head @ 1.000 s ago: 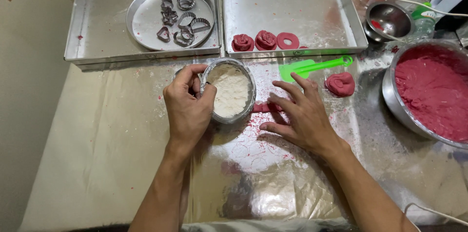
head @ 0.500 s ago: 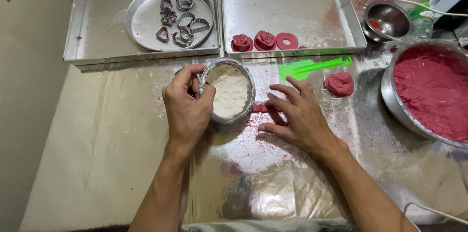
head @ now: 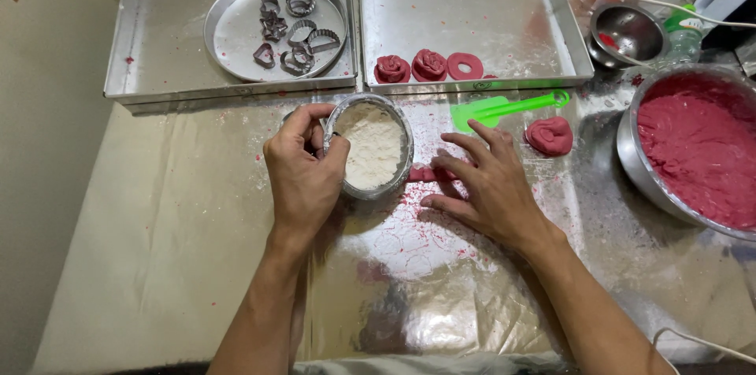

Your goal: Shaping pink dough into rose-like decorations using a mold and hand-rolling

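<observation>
Between your two hands, near the front edge of the trays, sits the small round tin of white flour [head: 372, 146]. Your left hand [head: 303, 174] grasps its left rim, fingers curled over the edge. Your right hand [head: 488, 186] lies released, fingers spread flat on the foil-covered table [head: 197, 265], just right of the tin. A short strip of red dough [head: 429, 174] lies under its fingertips, long axis left-right, its left end touching the tin. Right hand is nearer the strip; the green plastic tool [head: 504, 107] lies just beyond it, farther back.
</observation>
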